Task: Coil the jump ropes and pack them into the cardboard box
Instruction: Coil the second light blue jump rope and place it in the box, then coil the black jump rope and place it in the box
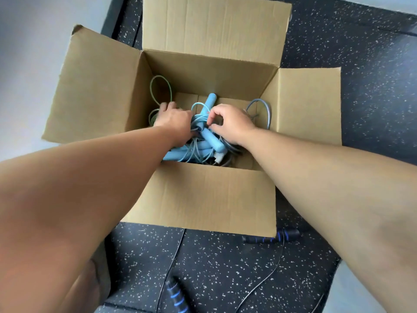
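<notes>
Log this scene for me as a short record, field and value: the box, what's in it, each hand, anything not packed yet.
box: open brown cardboard box, four flaps spread, on dark speckled floor
inside: light blue jump ropes with thick blue handles, green cord loop, grey cord loop
left hand: down on the green cord, grip hidden
right hand: fingers pinch a light blue cord
not packed: black jump rope with blue-striped handles, uncoiled on the floor
</notes>
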